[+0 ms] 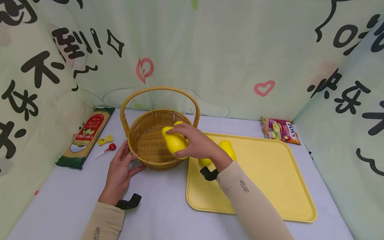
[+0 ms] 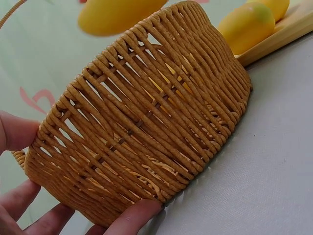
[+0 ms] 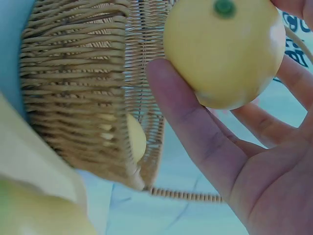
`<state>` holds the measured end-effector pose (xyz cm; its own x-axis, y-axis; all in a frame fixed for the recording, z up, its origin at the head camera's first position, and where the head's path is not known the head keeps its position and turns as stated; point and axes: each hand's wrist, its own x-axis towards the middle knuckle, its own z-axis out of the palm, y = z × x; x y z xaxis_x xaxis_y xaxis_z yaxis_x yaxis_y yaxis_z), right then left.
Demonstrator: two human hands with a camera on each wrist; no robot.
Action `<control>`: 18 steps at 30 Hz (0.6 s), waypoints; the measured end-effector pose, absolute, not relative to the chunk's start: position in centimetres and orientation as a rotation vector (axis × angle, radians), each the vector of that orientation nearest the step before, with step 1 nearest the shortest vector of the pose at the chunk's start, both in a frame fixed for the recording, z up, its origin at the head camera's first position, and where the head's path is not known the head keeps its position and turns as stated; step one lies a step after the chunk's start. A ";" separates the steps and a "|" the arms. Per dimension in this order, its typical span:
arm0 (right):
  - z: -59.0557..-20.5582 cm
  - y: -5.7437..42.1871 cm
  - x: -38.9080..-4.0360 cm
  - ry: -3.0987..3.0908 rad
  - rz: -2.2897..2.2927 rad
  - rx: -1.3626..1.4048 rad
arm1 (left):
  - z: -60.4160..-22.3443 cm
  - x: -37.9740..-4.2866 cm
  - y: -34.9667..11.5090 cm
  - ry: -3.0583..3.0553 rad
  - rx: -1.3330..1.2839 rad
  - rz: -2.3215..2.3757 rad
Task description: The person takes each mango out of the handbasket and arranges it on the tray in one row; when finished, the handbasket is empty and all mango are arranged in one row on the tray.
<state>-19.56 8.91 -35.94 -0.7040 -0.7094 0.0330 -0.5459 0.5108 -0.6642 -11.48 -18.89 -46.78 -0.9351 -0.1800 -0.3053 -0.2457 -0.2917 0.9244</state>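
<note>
The round, tan, cord-woven basket (image 1: 147, 141) with an arched handle (image 1: 160, 88) sits at ten o'clock from the smooth tray (image 1: 264, 176). The right grip (image 1: 198, 142) holds a fruit (image 1: 175, 141) at its nine o'clock, over the basket's three-o'clock side: rounded, smooth, yellow, green-dotted. The left grip (image 1: 120, 168) holds the basket at eight o'clock.

The right grip (image 3: 269, 171) is holding a yellow fruit (image 3: 225, 58) between thumb and fingers; the fruit is showing a green spot. A wicker basket (image 3: 73, 83) is standing just beside it, a second yellow fruit (image 3: 137, 138) lying inside, partly hidden by the wall. A third, blurred yellow fruit (image 3: 44, 215) is occupying the lower left corner, near a pale tray edge (image 3: 34, 152).
</note>
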 end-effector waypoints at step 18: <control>-38.9 17.0 -14.8 2.465 -1.372 -0.721 | -46.9 -11.6 -18.9 1.823 -0.570 2.444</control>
<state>-14.80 16.98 -38.90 -0.8527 -0.5211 0.0371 -0.3061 0.4408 -0.8438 -11.57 -18.92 -46.93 -0.9317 -0.1846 -0.3127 -0.2472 -0.3084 0.9186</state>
